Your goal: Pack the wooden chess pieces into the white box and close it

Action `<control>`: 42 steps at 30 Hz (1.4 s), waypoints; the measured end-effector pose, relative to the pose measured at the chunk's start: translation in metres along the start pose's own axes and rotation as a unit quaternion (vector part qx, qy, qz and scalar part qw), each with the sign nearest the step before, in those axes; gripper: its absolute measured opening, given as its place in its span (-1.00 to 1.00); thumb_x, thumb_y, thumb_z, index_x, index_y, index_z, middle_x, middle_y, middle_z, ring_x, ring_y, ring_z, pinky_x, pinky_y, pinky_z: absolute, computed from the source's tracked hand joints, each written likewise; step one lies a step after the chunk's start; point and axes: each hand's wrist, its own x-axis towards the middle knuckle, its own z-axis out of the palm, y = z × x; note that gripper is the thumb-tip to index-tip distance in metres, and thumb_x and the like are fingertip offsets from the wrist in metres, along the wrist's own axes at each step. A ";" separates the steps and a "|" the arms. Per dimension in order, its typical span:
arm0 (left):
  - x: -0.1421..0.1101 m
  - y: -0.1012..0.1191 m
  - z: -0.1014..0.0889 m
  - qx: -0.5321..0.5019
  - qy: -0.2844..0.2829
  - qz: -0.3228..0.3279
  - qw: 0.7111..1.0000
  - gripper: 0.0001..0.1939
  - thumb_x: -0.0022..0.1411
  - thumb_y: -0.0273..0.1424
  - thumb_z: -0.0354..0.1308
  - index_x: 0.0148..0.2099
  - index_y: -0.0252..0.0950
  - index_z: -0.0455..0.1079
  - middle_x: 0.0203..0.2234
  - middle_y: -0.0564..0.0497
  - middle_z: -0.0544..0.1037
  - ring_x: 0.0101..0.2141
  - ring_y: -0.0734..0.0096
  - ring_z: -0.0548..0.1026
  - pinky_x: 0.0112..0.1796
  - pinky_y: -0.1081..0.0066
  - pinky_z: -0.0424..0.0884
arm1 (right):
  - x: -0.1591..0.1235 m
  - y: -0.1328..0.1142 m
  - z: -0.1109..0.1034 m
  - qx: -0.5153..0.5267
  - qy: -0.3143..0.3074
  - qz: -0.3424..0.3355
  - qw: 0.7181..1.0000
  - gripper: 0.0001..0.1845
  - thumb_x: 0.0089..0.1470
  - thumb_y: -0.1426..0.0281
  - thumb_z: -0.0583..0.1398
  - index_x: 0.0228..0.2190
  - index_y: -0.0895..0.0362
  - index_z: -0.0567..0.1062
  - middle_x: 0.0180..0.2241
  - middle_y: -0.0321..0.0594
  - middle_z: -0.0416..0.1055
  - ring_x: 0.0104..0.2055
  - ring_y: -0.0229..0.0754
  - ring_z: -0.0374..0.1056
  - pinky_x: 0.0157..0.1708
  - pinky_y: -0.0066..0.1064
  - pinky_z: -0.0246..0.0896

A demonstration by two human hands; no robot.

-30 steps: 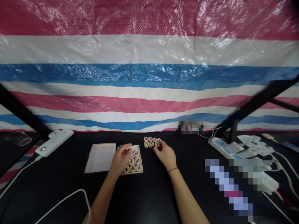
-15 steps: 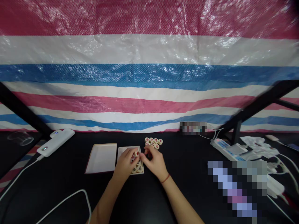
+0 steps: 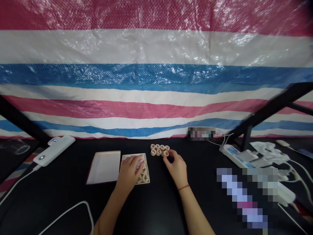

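Note:
My right hand [image 3: 177,166] has its thumb and fingertips closed on a Chinese chess piece [image 3: 166,153], a pale round disc with a red character. This disc sits at the right end of the front row of pieces [image 3: 158,151], which stand in two close rows on the black table. My left hand [image 3: 129,169] is over the shallow white box [image 3: 147,181], thumb and fingers apart above the pieces inside. Several discs with dark characters [image 3: 145,178] show at the box's right side; the hand hides its left part.
The box lid [image 3: 104,167] lies just left of the box, its white inside up. A white device [image 3: 55,151] with a cable stands at the left. On the right are a power strip [image 3: 236,155] and tangled cables. A striped tarp [image 3: 146,98] hangs behind.
My right hand has moved right, from beside my left hand to the rows, where a piece now ends the front row. The piece between my left fingertips is gone from there.

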 end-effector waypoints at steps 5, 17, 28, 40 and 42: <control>0.000 -0.001 0.001 -0.008 -0.009 -0.002 1.000 -0.75 0.28 -0.38 0.03 -0.04 -0.19 0.45 -0.18 -0.05 0.57 -0.14 0.19 0.48 -0.11 0.21 0.35 | -0.002 0.007 0.010 -0.003 -0.020 -0.020 1.000 -0.67 0.18 0.19 0.08 -0.21 0.14 0.49 -0.35 -0.11 0.49 -0.29 -0.08 0.39 -0.25 -0.29 0.28; 0.002 -0.004 -0.001 -0.008 -0.008 -0.018 1.000 -0.77 0.26 -0.39 0.02 -0.12 -0.18 0.48 -0.22 -0.04 0.59 -0.17 0.23 0.49 -0.14 0.25 0.33 | -0.002 0.016 0.019 0.002 0.009 -0.076 0.997 -0.72 0.20 0.26 0.06 -0.21 0.16 0.46 -0.31 -0.09 0.45 -0.28 -0.07 0.32 -0.24 -0.23 0.26; 0.010 0.003 0.004 0.106 -0.060 -0.070 0.990 -0.75 0.24 -0.40 0.02 -0.15 -0.19 0.52 -0.17 -0.11 0.57 -0.10 0.06 0.40 -0.08 0.10 0.23 | -0.017 -0.048 0.006 0.152 -0.153 -0.141 0.966 -0.69 0.27 0.28 0.04 -0.05 0.09 0.46 -0.30 -0.18 0.49 -0.28 -0.17 0.41 -0.21 -0.34 0.31; 0.008 0.017 0.005 0.075 -0.111 -0.068 0.989 -0.86 0.20 -0.42 0.04 -0.24 -0.21 0.43 -0.24 -0.07 0.58 -0.11 0.07 0.45 -0.05 0.06 0.20 | -0.023 -0.048 0.014 0.125 -0.208 -0.161 0.957 -0.62 0.24 0.20 0.08 0.02 0.11 0.37 -0.33 -0.24 0.46 -0.28 -0.17 0.39 -0.21 -0.36 0.24; 0.008 0.018 0.004 0.061 -0.117 -0.079 0.988 -0.87 0.21 -0.42 0.04 -0.24 -0.21 0.41 -0.25 -0.05 0.59 -0.12 0.09 0.46 -0.04 0.07 0.19 | -0.023 -0.049 0.014 0.121 -0.208 -0.160 0.957 -0.62 0.25 0.20 0.07 0.01 0.11 0.38 -0.31 -0.23 0.48 -0.26 -0.17 0.40 -0.20 -0.36 0.24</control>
